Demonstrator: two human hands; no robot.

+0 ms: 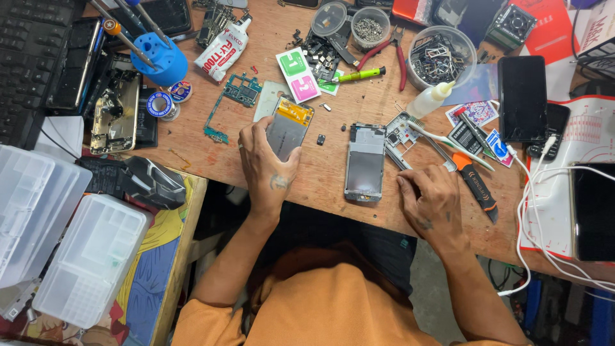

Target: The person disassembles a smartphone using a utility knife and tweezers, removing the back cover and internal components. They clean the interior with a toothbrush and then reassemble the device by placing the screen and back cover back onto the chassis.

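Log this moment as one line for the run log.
left hand: grips phone panel on bench | right hand: flat on bench, holds nothing | phone frame: lies between hands | knife: beside right hand

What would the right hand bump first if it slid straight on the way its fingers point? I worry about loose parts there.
Probably the grey phone frame, just up-left of the right hand; depth is hard to judge.

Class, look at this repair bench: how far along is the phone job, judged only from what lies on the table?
Done: the phone is opened, its green circuit board lying apart. In hand: the left hand grips the phone body; the right hand rests on the table beside a silver frame. Left: the parts lie separate, nothing reassembled.
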